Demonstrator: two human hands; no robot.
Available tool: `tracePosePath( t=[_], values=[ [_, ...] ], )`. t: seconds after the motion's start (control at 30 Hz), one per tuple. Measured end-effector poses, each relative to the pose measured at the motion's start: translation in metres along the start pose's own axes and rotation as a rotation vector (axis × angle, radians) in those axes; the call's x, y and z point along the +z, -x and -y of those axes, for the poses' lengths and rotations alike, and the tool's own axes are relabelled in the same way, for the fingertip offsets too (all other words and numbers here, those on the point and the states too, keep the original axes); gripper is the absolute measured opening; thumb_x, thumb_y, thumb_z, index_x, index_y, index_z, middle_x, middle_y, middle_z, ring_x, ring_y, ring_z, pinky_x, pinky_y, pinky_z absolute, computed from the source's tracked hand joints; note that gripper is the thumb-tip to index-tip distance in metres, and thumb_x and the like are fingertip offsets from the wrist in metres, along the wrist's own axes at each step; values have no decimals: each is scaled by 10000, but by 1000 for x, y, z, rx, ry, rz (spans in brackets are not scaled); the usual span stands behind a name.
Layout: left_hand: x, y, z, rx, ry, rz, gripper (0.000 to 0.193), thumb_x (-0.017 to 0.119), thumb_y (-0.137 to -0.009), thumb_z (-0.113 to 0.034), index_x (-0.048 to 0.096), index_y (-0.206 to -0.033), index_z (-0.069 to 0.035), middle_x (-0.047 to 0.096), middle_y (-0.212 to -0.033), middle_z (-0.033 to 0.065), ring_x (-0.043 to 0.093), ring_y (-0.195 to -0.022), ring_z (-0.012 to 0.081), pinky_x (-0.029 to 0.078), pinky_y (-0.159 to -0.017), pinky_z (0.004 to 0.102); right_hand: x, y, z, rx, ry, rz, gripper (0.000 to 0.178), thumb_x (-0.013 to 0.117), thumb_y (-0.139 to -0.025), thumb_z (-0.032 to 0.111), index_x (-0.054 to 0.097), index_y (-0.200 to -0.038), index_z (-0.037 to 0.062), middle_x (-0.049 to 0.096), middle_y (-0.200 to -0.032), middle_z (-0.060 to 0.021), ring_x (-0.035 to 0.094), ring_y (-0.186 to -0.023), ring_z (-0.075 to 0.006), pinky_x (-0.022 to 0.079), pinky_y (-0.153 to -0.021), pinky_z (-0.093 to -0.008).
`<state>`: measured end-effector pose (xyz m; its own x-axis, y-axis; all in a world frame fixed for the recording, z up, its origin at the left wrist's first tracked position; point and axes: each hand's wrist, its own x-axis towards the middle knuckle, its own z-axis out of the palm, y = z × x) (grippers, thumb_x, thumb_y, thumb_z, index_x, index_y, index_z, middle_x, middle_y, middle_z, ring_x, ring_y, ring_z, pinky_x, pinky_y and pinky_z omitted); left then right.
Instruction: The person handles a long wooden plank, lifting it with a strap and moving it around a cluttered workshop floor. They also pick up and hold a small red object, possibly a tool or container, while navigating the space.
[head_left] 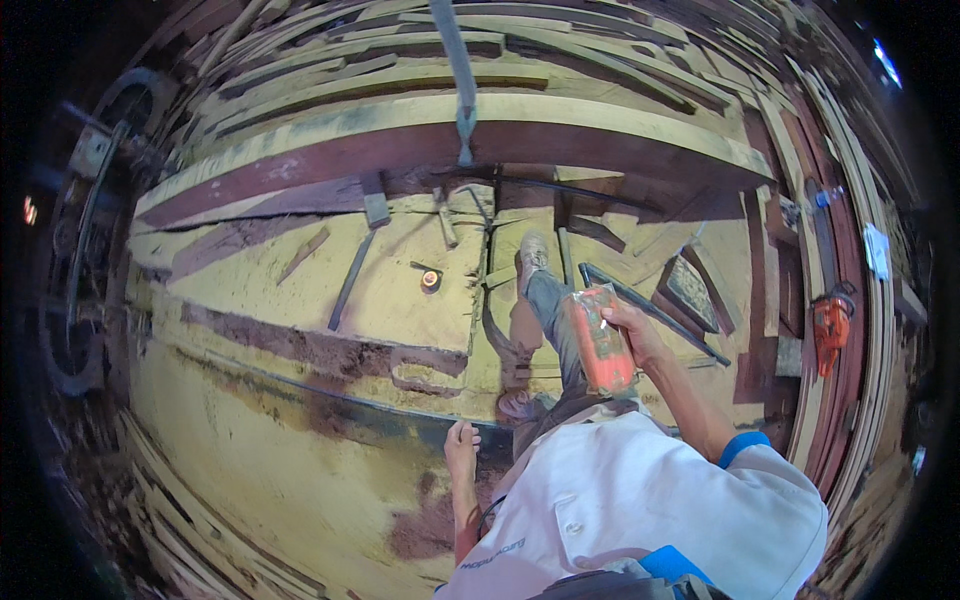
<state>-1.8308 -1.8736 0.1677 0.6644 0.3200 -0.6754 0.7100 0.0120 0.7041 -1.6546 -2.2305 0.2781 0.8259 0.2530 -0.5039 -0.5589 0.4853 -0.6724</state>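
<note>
My right hand (pixel 627 322) is closed around an orange-red, box-shaped handheld thing (pixel 604 352), seemingly in clear wrap, with greyish ends. It is held in front of my right thigh, my thumb across its upper right part. Its exact kind does not show. Low at my left side hangs my left hand (pixel 463 437), fingers curled in, with nothing visible in it. Beyond my feet a long timber beam (pixel 360 147) lies crosswise. A grey strap (pixel 458 75) comes down from above to the beam's middle.
Many sawn boards (pixel 375 85) are piled behind the beam. An orange chainsaw (pixel 832 328) sits at the right near long planks. A small round object (pixel 430 281) lies on the dusty surface, left of my forward shoe (pixel 534 252). A dark metal bar (pixel 660 318) lies right of my leg.
</note>
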Motion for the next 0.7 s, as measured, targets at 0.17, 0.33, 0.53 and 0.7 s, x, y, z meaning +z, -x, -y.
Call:
tracePosePath(
  t=[0.17, 0.33, 0.53, 0.7],
  values=[
    [15, -18, -6, -25, -68, 34, 391, 526, -959, -268, 547, -1223, 19, 660, -978, 102, 624, -794, 152, 494, -663, 269, -12, 15, 14, 3, -32, -40, 462, 636, -861, 217, 530, -1267, 25, 642, -1103, -60, 639, -933, -134, 533, -829, -298],
    [33, -33, -23, 5, -20, 3, 411, 531, -960, -272, 520, -1252, 16, 655, -972, 122, 633, -789, 167, 499, -659, 281, -35, -2, 41, 55, -19, -68, 429, 656, -873, 261, 561, -1223, 33, 655, -1038, -52, 643, -871, -129, 540, -774, -298],
    [105, -79, -61, -36, -141, 29, 438, 549, -951, -260, 495, -1281, 23, 649, -969, 132, 633, -803, 175, 504, -670, 289, -102, -63, 91, 13, -107, 46, 450, 642, -884, 250, 537, -1263, 32, 635, -1105, -41, 616, -954, -122, 509, -858, -290],
    [215, -135, -139, -36, -364, -25, 447, 559, -909, -276, 507, -1245, 14, 581, -866, 60, 552, -723, 102, 459, -560, 246, -205, -124, 169, 8, -122, -92, 422, 608, -881, 192, 545, -1260, 17, 641, -1109, -52, 615, -969, -125, 505, -863, -285]
  ],
)
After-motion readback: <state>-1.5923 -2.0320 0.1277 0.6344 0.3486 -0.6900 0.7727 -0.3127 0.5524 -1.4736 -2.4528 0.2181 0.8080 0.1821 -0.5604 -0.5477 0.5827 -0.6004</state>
